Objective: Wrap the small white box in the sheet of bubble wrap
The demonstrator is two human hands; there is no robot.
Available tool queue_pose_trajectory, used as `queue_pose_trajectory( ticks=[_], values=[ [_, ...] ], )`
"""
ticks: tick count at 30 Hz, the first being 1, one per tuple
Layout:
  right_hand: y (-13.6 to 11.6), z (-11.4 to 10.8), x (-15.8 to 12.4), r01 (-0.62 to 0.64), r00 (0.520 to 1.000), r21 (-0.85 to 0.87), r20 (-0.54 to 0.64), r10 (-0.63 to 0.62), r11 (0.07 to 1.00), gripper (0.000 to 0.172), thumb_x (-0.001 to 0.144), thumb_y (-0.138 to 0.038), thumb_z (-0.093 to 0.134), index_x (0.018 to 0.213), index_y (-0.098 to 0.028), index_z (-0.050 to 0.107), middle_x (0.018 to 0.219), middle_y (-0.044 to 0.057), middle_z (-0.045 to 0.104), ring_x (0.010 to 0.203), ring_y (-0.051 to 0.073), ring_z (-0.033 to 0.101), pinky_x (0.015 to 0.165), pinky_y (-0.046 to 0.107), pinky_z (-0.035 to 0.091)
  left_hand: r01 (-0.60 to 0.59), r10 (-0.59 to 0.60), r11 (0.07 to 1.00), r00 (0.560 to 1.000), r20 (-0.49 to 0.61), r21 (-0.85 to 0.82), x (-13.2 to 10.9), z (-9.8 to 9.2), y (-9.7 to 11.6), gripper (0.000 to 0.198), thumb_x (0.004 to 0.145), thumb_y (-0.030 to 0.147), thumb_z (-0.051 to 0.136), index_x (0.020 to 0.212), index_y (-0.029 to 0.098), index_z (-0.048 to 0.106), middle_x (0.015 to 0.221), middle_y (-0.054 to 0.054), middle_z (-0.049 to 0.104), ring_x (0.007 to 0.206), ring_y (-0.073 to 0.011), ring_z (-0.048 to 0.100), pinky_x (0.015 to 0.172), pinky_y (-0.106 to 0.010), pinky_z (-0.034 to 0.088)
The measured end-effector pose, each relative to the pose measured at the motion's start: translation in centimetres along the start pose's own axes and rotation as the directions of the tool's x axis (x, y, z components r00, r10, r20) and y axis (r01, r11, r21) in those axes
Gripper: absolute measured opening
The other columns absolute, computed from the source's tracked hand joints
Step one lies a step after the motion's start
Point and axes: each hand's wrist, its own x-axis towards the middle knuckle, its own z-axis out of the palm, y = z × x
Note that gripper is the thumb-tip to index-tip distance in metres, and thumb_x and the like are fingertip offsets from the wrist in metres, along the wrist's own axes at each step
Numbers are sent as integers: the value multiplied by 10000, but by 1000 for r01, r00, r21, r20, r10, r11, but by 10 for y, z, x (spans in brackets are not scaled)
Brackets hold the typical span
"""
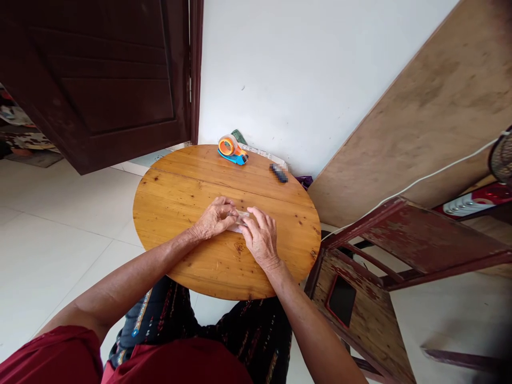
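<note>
Near the middle of the round wooden table [192, 272], a small, whitish, see-through piece [239, 221] lies between my two hands. My left hand [218, 217] pinches its left side with curled fingers. My right hand [261, 234] has bent fingers, with thumb and fingertips closed on its right side. The fingers cover much of the piece, and what it is made of is hard to tell.
An orange and blue tape dispenser [232, 149] and a blurred dark object [279, 173] sit at the table's far edge. To the right, a wooden chair [370, 314] holds a dark phone-like item [342, 300]. A brown door [120, 80] stands back left.
</note>
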Motion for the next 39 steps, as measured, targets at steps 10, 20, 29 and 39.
queue_pose_trajectory(
  ticks=[10,20,29,39],
  values=[
    [-1,3,-1,-15,997,86,-68,21,996,272,932,-351,582,1157,-202,611,1318,139,603,1129,281,570,934,418,429,101,-100,995,992,-74,3,-1,12,-6,121,820,306,697,825,185,684,1040,-79,635,1064,-228,584,980,-383,463],
    [0,2,3,-64,998,133,-2,65,989,259,871,-280,612,1118,-213,652,1387,139,556,1198,302,554,976,443,429,123,-121,992,990,-65,21,0,12,2,185,813,349,699,862,175,659,1141,-102,597,1088,-240,580,982,-385,454],
    [5,-7,8,-98,995,326,19,97,940,234,879,-309,604,1091,-222,651,1337,136,607,1239,295,572,1026,482,446,243,-252,951,967,-26,-192,1,12,-4,157,761,299,702,831,159,688,1139,-84,591,939,-188,606,808,-317,514],
    [29,-16,16,-122,989,407,-23,144,905,170,902,-252,576,1008,-232,708,1252,125,653,1161,250,634,1030,449,497,276,-325,912,938,-123,-303,8,-4,5,154,721,253,642,772,167,759,1158,-116,642,1241,-293,535,1025,-420,453]
  ],
)
